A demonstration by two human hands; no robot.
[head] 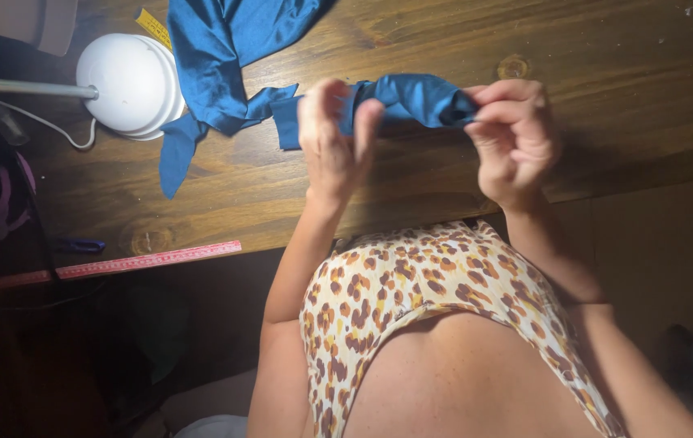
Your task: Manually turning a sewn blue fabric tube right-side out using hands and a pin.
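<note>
Both hands pinch the blue cloth strip (pixel 411 97): left hand (pixel 334 138) fingers closed mid-strip, right hand (pixel 513 138) gripping its end. I'd best keep it taut, above the surface (pixel 606 73).

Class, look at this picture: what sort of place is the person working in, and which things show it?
Probably a home sewing table: a long strip of blue fabric held in both hands, a red measuring tape along the dark wooden tabletop's edge, and a white round lamp base.

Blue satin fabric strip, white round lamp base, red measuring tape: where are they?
Blue satin fabric strip (pixel 411 97), head view, middle between the hands.
White round lamp base (pixel 129 83), head view, dome top.
Red measuring tape (pixel 152 259), head view, mid-length.
</note>
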